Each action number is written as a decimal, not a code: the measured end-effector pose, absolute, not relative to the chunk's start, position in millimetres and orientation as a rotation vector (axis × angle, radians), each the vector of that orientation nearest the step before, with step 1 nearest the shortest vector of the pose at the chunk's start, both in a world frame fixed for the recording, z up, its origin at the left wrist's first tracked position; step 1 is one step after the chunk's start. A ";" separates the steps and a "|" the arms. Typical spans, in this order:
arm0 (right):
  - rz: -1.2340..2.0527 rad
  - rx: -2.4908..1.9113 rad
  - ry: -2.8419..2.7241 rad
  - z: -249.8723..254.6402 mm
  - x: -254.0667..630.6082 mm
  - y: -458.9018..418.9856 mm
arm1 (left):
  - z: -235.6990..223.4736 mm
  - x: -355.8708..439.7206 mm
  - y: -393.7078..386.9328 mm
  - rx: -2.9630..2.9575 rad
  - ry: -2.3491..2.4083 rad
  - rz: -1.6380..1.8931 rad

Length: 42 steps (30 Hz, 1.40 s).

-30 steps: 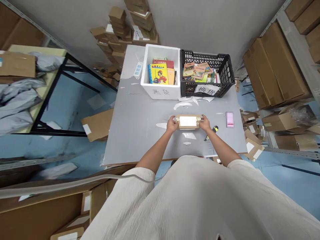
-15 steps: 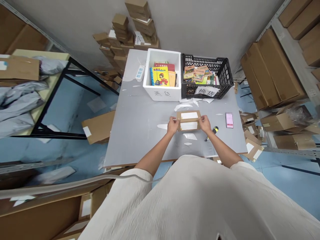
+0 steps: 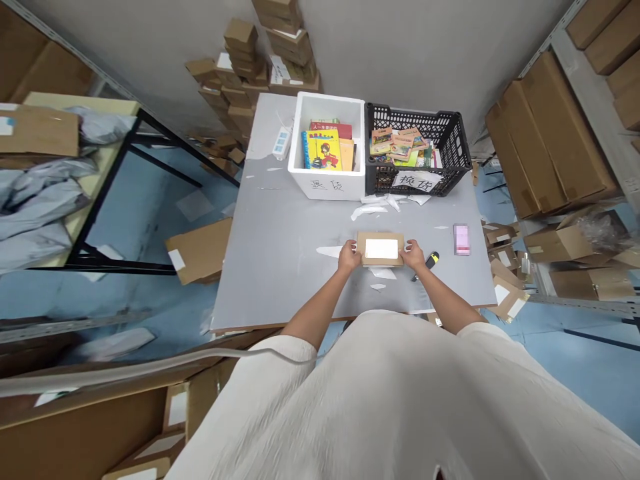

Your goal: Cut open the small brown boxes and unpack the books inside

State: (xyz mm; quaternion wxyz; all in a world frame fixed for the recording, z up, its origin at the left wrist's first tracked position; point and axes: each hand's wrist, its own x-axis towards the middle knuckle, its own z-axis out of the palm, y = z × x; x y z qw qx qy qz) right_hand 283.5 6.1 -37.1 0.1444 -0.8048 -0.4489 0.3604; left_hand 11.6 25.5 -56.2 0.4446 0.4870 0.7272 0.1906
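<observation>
A small cardboard box (image 3: 361, 249) with a white label on its face is held at both ends above the front middle of the grey table (image 3: 270, 267). My left hand (image 3: 349, 257) grips the box's left end, fingers behind it. At the right end my right hand (image 3: 413, 255) pinches the box's edge. A black and yellow utility knife (image 3: 431, 261) lies on the table just right of my right hand. Scraps of white paper (image 3: 384, 273) lie in front of and around the box.
A white foam box (image 3: 327, 187) with books and a black plastic crate (image 3: 453, 173) with booklets stand at the table's back. A phone (image 3: 461, 240) lies at right, a power strip (image 3: 282, 143) at back left. Cardboard boxes (image 3: 550, 140) crowd the right side.
The box has tilted in my hands: earlier two labelled faces showed, now mainly one with a single label. Both hands have shifted slightly with it.
</observation>
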 end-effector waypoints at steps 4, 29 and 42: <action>1.069 -2.213 -1.275 -37.9 277.6 8.3 | -55.1 15.5 25.5 1.238 1.736 0.520; 1.032 -2.212 -1.189 -33.9 283.8 1.2 | -44.4 26.6 15.2 1.275 1.803 0.548; 1.046 -2.214 -1.010 -24.5 279.2 -1.4 | -23.4 32.8 12.1 1.875 1.651 0.472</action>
